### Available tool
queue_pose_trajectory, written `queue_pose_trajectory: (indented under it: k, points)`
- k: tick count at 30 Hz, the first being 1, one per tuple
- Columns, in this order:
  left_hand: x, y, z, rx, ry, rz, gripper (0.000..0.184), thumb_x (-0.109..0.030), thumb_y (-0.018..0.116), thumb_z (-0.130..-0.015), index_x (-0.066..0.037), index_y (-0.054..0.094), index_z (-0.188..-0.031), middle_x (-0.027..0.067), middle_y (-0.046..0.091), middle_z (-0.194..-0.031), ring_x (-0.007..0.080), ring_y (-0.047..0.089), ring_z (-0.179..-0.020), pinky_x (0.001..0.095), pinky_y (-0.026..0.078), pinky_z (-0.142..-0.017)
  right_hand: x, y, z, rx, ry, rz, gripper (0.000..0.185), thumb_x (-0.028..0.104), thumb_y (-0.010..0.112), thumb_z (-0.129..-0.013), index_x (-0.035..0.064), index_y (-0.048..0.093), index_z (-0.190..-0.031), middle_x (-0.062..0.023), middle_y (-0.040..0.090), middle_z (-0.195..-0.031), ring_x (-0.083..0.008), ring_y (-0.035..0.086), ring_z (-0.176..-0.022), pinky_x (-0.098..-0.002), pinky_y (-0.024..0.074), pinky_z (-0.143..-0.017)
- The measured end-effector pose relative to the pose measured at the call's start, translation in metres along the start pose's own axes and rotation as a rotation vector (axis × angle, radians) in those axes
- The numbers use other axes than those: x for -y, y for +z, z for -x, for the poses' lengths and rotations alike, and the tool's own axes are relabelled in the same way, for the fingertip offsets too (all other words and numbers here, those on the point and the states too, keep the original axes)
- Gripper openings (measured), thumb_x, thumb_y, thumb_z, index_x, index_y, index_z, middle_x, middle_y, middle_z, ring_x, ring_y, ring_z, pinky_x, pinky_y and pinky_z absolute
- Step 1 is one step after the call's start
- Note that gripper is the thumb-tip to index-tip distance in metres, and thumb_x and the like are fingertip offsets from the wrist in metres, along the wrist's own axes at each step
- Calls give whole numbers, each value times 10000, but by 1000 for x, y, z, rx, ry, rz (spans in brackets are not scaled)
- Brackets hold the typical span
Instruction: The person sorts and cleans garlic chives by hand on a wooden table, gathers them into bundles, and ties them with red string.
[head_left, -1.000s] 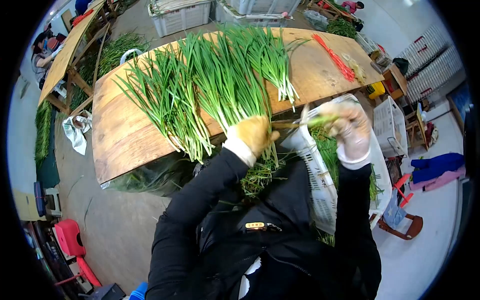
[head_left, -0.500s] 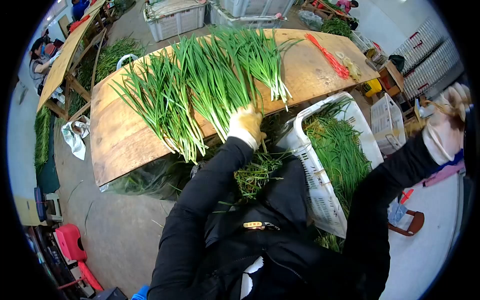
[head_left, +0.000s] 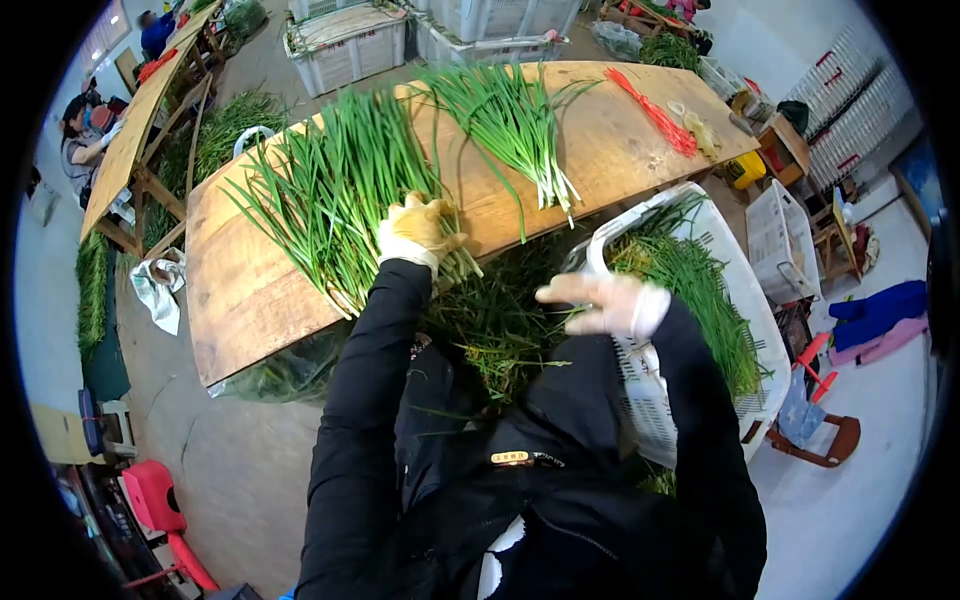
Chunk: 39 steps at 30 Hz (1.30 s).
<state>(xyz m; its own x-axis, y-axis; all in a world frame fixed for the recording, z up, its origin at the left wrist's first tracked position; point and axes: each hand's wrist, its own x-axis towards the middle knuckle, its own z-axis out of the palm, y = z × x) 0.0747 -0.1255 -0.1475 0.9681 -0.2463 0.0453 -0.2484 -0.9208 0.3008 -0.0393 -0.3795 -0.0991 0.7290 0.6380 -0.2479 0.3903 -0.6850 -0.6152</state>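
On the wooden table (head_left: 235,318), my gloved left hand (head_left: 420,228) is closed around the lower stalks of a large bunch of green stalks (head_left: 350,150), whose white ends lie near the table's front edge. A smaller bunch (head_left: 515,130) lies apart to the right. My right hand (head_left: 595,303), slightly blurred, hovers past the table's front edge beside the white crate (head_left: 655,375). Its fingers are stretched out and hold nothing. Green stalks (head_left: 700,300) fill part of that crate.
Red strings (head_left: 655,112) lie on the table's right side. Loose greens (head_left: 500,335) hang over my lap. Behind the table stand white crates (head_left: 350,50). At another table on the left sits a person (head_left: 80,140). A red stool (head_left: 153,495) stands lower left.
My left hand has moved left with its bunch, beside the left stalks, baring wood before the smaller bunch. My right hand has come back from the far right and opened.
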Motion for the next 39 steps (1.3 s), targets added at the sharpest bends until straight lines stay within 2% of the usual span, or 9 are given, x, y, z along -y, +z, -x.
queue_pose_trajectory:
  k: [8,12,16,20,24,26,31,35,39]
  points:
    - [-7,-3,5,2,1,-47,427,-381,657,-687,-232,539,-1069,94,443,-1174,327,490,-971,414,433,-795,-89,-44,-123,-663,784,145,1029,423,661,-654,76,-7,-1356,-207,400,-1241,-357,414,-1116,-376,332,-938]
    - [2,-22,16,-71,142,221,397,-240,625,-744,-159,505,-1113,116,452,-1217,258,488,-1042,396,417,-878,-130,-37,-151,-693,746,176,1049,342,714,-621,63,18,-1354,-210,433,-1214,-351,447,-1087,-377,362,-909]
    - [80,-27,16,-825,495,369,377,-193,603,-766,-105,482,-1112,113,486,-1180,245,476,-1061,409,361,-931,-182,-69,-136,-594,497,-796,284,120,638,-694,0,565,-940,-98,617,-818,-164,573,-573,-293,466,-497]
    - [157,-19,42,-901,73,231,472,-152,616,-759,-79,427,-1186,127,462,-1183,259,435,-1090,390,341,-934,-179,-72,-98,-591,260,-1421,298,95,627,-730,-20,540,-992,-79,602,-873,-138,567,-571,-227,487,-506]
    - [195,16,40,-538,-225,1174,880,-255,743,-647,-66,208,-1320,158,307,-1301,255,273,-1218,327,257,-1000,-181,-71,-82,-470,122,-1581,388,82,605,-757,-51,463,-1092,-135,569,-979,-147,577,-619,-218,504,-529]
    - [172,13,35,-535,-254,649,948,-277,760,-614,-45,181,-1327,175,245,-1348,275,225,-1253,354,199,-1037,-178,-72,-79,-388,17,-1893,467,50,550,-792,-81,355,-1195,-192,514,-1099,-155,583,-667,-193,513,-546]
    - [112,23,5,-327,-182,540,1002,-293,767,-572,-44,163,-1331,203,170,-1372,325,152,-1274,393,176,-1043,-188,-116,-53,-433,-93,-1784,401,38,549,-784,-103,380,-1119,-206,543,-995,-147,562,-626,-183,493,-492]
    - [63,41,-28,-256,-159,482,1031,-305,772,-572,-106,124,-1349,243,90,-1372,353,138,-1271,394,213,-1026,-130,-193,-5,-682,-80,-1018,391,82,534,-794,-102,390,-1108,-162,543,-923,-143,572,-652,-164,475,-497]
    - [-14,42,-63,-147,-208,574,1091,-349,758,-592,-153,13,-1365,234,-39,-1385,342,81,-1285,354,179,-1044,-97,-260,12,-595,-356,-1317,466,26,537,-788,-134,289,-1148,-242,474,-1010,-188,575,-713,-220,533,-619]
